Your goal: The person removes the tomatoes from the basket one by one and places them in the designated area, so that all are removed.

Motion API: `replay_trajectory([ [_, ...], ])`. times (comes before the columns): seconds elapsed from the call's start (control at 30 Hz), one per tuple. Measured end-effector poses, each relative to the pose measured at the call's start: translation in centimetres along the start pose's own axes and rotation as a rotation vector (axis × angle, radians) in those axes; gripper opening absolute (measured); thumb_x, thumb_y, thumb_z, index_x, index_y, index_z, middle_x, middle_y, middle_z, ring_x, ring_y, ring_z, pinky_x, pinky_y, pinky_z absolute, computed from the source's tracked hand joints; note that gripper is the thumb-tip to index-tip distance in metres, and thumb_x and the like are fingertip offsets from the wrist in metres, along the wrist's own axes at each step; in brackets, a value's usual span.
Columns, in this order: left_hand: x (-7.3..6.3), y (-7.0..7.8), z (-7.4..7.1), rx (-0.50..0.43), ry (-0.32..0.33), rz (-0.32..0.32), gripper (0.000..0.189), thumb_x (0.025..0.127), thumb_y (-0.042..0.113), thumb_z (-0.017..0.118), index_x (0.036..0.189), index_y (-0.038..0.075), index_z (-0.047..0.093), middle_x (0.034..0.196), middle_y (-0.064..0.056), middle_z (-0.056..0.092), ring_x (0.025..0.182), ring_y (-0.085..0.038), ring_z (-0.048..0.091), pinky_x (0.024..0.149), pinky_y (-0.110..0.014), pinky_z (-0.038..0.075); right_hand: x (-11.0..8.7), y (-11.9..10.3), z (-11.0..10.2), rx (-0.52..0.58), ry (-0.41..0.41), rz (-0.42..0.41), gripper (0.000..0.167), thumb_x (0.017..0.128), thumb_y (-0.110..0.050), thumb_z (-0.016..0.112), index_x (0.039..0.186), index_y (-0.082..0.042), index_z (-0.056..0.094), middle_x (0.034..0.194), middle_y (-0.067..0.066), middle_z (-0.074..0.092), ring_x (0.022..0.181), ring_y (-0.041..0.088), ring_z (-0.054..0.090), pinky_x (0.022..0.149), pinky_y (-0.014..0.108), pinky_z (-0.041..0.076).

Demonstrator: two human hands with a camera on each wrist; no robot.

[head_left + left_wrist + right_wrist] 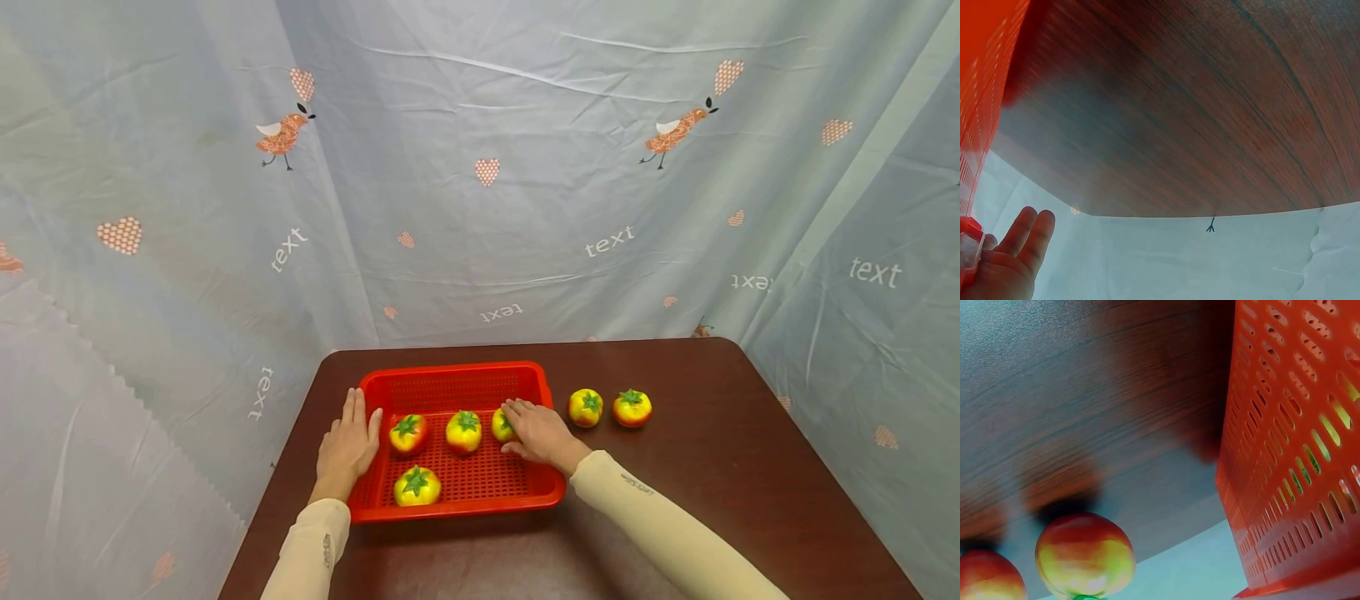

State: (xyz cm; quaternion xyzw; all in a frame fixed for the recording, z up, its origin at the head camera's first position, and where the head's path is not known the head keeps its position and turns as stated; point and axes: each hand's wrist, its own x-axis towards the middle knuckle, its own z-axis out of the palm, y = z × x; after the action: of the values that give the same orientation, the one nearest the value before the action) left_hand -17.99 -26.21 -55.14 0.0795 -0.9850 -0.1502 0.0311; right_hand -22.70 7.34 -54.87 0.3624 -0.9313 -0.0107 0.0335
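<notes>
Red plastic runs beside both of the person's hands (348, 450). At the left side of a basket (457, 509), the left hand lies along the rim, its fingers straight and pointing toward the far side, its thumb spread away from them; it is open and has hold of nothing. The right hand (542, 433) reaches over the right rim and grips a half-covered fruit (499, 428), fingers over its far side and thumb at its near side; how firmly they press cannot be told.

Just left of that, inside the basket, sits a middle fruit (463, 432), and near it a redder fruit (408, 435) close to the left hand. One more, the front fruit (417, 486), rests by the near wall. All are yellow with red and wear green leafy tops. Slots pierce the basket's walls and floor, and in the right wrist view yellow and green show through them.

Cream sleeves (667, 525) with small dark lettering cover both arms. Outside the basket, to its right, an outer pair of fruits (585, 408) stands on the bench, near each other but apart. The bench (735, 442) is dark reddish brown with streaked grain. Around it hangs a pale grey-blue curtain (525, 100), creased, printed with orange birds, hearts and the word "text".
</notes>
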Motion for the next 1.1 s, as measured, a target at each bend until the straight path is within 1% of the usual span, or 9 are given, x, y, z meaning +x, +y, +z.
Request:
replay_trajectory([
  [0.2,0.0,0.0,0.0,-0.005,0.007,0.006,0.072,0.105,0.049,0.024,0.157,0.004,0.003,0.164,-0.02,0.005,0.127,-0.054,0.042,0.107,-0.066,0.033,0.3,-0.4,-0.1,-0.035,-0.044,0.015,0.07,0.091,-0.045,0.066,0.143,-0.002,0.048,0.147,0.013,0.05,0.133,0.026,0.052,0.109,0.038,0.044],
  [0.3,0.0,-0.1,0.0,-0.001,0.011,0.007,0.073,0.104,0.051,0.021,0.157,0.004,0.003,0.164,-0.02,0.005,0.126,-0.054,0.042,0.107,-0.066,0.033,0.5,-0.6,-0.2,-0.045,-0.085,0.032,0.07,0.091,-0.044,0.065,0.145,-0.003,0.045,0.15,0.012,0.047,0.135,0.026,0.049,0.11,0.038,0.043],
  [0.4,0.0,-0.1,0.1,-0.001,0.013,0.007,0.073,0.104,0.051,0.021,0.157,0.004,0.003,0.164,-0.02,0.005,0.127,-0.054,0.042,0.107,-0.066,0.033,0.8,-0.5,0.0,-0.047,-0.12,0.048,0.071,0.092,-0.044,0.065,0.147,-0.005,0.043,0.153,0.011,0.043,0.137,0.026,0.047,0.112,0.038,0.041],
  [0.6,0.0,-0.1,0.2,-0.003,0.02,0.009,0.071,0.105,0.048,0.025,0.157,0.004,0.004,0.164,-0.02,0.006,0.126,-0.053,0.043,0.106,-0.066,0.034,1.2,-0.6,0.1,-0.057,-0.123,0.055,0.071,0.091,-0.043,0.066,0.147,-0.005,0.043,0.152,0.012,0.045,0.137,0.028,0.047,0.11,0.039,0.043],
  [0.67,0.0,0.0,0.2,-0.006,0.021,0.011,0.07,0.105,0.045,0.027,0.157,0.004,0.004,0.164,-0.02,0.007,0.125,-0.054,0.043,0.106,-0.066,0.034,1.3,-0.6,0.2,-0.074,-0.128,0.061,0.071,0.091,-0.043,0.066,0.148,-0.006,0.042,0.151,0.011,0.046,0.137,0.028,0.046,0.11,0.039,0.043],
  [0.77,0.0,0.1,0.2,-0.009,0.015,0.008,0.07,0.105,0.046,0.026,0.157,0.004,0.004,0.164,-0.02,0.007,0.126,-0.054,0.042,0.107,-0.066,0.033,1.4,-0.6,0.3,-0.114,-0.139,0.068,0.072,0.092,-0.045,0.064,0.149,-0.009,0.04,0.149,0.008,0.047,0.136,0.025,0.046,0.11,0.037,0.042],
  [0.97,0.0,0.0,0.1,-0.007,0.013,0.006,0.07,0.105,0.044,0.027,0.157,0.005,0.003,0.164,-0.019,0.005,0.126,-0.054,0.042,0.107,-0.066,0.033,1.6,-0.8,0.3,-0.141,-0.11,0.065,0.067,0.091,-0.042,0.067,0.146,-0.01,0.046,0.143,0.007,0.053,0.13,0.022,0.051,0.107,0.035,0.045],
  [1.1,0.0,0.0,0.1,-0.004,0.01,0.006,0.07,0.105,0.046,0.026,0.157,0.005,0.003,0.164,-0.019,0.005,0.126,-0.054,0.042,0.107,-0.066,0.033,1.8,-1.0,0.4,-0.134,-0.141,0.094,0.066,0.092,-0.041,0.066,0.147,-0.012,0.044,0.148,0.009,0.049,0.137,0.023,0.046,0.109,0.036,0.043],
])
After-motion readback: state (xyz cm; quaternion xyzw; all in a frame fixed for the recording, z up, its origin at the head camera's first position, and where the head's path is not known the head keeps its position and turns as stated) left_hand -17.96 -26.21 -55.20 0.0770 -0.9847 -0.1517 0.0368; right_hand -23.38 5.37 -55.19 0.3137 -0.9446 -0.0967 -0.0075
